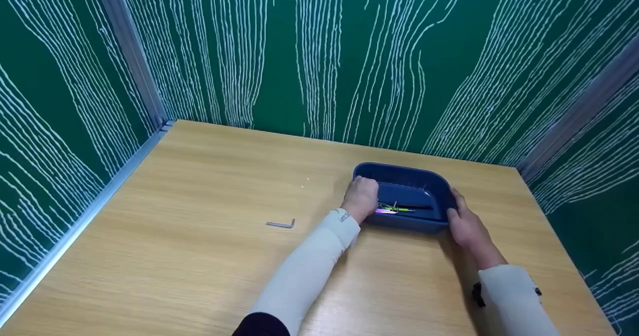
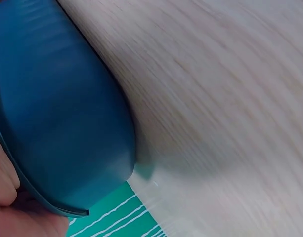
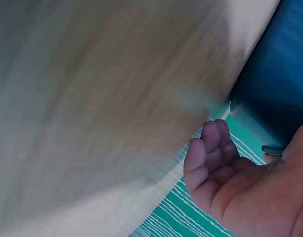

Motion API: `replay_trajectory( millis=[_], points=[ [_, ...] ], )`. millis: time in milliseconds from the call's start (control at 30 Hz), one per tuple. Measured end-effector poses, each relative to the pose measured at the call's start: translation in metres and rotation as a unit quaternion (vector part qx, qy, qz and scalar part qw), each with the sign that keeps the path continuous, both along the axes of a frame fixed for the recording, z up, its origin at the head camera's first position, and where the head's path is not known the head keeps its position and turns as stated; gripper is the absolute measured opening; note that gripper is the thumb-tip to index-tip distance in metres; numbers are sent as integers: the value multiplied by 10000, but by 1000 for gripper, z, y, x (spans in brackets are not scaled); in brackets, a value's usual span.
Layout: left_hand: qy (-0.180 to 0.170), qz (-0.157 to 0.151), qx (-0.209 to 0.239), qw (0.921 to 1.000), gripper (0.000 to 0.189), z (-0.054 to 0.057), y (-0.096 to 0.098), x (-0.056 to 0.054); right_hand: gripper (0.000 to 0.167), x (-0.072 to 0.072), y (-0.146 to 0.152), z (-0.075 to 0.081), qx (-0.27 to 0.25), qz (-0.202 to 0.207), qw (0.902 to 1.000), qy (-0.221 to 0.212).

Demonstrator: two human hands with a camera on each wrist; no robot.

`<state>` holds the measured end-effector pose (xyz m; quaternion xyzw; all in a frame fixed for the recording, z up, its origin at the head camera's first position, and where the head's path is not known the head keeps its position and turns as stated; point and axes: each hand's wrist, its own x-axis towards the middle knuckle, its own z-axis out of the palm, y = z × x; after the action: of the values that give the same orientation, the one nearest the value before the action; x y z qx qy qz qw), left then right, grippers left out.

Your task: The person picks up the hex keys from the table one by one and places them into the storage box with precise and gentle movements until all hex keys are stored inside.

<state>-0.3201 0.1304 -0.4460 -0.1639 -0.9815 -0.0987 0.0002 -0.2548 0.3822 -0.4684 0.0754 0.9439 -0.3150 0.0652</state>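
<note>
A dark blue rectangular bin (image 1: 409,224) with rounded corners stands on the wooden table, right of centre in the head view. My left hand (image 1: 361,197) grips its left rim; in the left wrist view the fingers fold over the edge beside the bin's smooth wall (image 2: 62,108). At the right end, my right hand (image 1: 469,228) holds the rim with the thumb on top. The right wrist view shows that hand's other fingers (image 3: 213,153) loosely curled, apart from the wall. Several slender items (image 1: 394,209), pink, yellow-green and dark, lie inside; my left hand partly hides them.
A grey L-shaped hex key (image 1: 281,224) lies on the table (image 1: 199,191) left of the bin. Tiny pale specks (image 1: 305,182) dot the surface behind it. Green walls (image 1: 279,51) with white wavy lines enclose the table's back and sides.
</note>
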Motion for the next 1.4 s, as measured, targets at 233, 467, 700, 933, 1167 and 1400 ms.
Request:
replay_trajectory(
  millis=[233,467,700,933,1167,1400],
  points=[
    [-148,73,-185,9997,19,0,5,-2,58,1,0,0,-180,-39,9998,-85],
    [-207,64,-287,9994,21,2,7,-2,58,2,0,1,-281,-61,9995,-123],
    [-213,19,-415,9989,21,2,8,-1,57,3,1,1,-527,-150,9980,-308],
    [-112,47,-646,9978,21,-2,10,-5,57,-1,0,-1,-195,-103,9997,-108],
    [-34,164,-734,9972,21,-4,12,-5,57,0,-1,-2,-269,-140,9995,-133],
    [21,186,-779,9968,20,-4,13,-5,57,-1,-2,-1,-263,-152,9995,-122]
  ],
)
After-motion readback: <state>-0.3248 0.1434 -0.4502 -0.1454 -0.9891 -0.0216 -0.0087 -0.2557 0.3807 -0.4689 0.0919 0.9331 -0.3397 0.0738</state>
